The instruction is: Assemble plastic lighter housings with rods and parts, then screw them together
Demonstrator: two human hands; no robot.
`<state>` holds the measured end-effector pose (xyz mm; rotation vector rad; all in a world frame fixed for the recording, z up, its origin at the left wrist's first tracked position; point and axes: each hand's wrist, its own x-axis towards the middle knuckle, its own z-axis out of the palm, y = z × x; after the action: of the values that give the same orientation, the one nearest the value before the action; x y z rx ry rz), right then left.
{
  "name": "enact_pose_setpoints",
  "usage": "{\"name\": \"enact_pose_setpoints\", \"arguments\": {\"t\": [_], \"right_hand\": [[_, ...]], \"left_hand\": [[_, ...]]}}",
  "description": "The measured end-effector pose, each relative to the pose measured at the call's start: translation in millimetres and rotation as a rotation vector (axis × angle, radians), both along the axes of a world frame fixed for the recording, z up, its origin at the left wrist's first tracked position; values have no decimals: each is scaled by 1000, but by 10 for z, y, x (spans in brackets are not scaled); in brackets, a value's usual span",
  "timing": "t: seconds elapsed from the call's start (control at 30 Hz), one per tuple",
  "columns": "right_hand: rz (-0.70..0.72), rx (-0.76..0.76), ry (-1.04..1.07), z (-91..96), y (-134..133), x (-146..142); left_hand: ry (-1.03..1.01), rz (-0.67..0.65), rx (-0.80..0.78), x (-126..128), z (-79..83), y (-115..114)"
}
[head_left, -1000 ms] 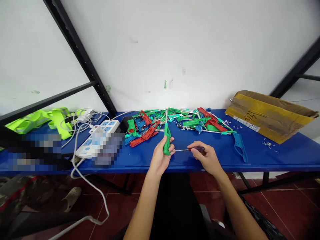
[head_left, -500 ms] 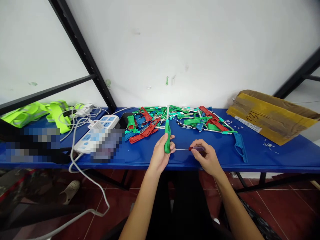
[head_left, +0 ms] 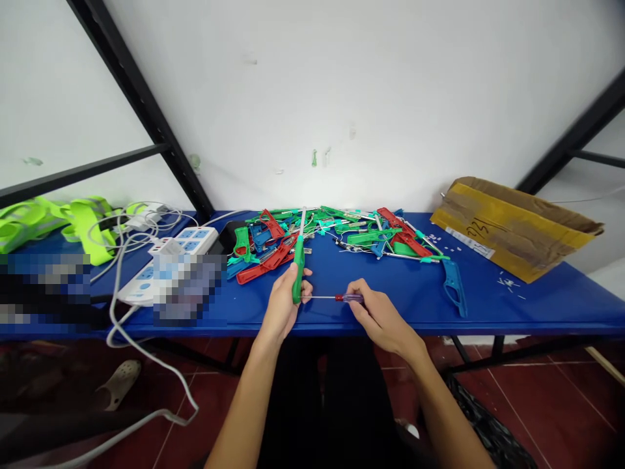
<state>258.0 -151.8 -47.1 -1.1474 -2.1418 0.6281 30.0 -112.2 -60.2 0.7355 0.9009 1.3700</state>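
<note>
My left hand point(head_left: 286, 294) is closed round a green-handled tool point(head_left: 299, 267) with a thin metal tube, held upright with the tube pointing to the wall. From the right, my right hand point(head_left: 378, 312) grips a screwdriver point(head_left: 344, 298) by its purple and red handle. The screwdriver's shaft lies level, its tip at the lower end of the green handle; whether it sits in a screw is too small to see. Behind my hands spreads a pile of green, red and blue handle parts point(head_left: 375, 238) with metal tubes. A blue handle half point(head_left: 455, 286) lies apart at the right.
A white power strip point(head_left: 183, 251) with cables stands at the left of the blue table point(head_left: 415, 306). Yellow-green reflective straps point(head_left: 90, 228) lie farther left. At the right is a taped cardboard box point(head_left: 512, 228), with small white bits point(head_left: 508, 283) in front. Black frame posts flank the table.
The view has turned slightly right, so most things sit farther left. My right hand's fingers have shifted on the screwdriver handle, showing more of it. The tip stays at the green handle.
</note>
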Motion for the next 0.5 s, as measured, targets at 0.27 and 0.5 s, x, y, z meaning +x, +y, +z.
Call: {"name": "enact_pose_setpoints", "arguments": {"t": [0.27, 0.5], "right_hand": [[-62, 45, -113, -49, 29, -65], [-25, 10, -23, -46, 14, -37]], "left_hand": [[20, 17, 4, -28, 9, -7], [64, 4, 20, -15, 18, -13]]}}
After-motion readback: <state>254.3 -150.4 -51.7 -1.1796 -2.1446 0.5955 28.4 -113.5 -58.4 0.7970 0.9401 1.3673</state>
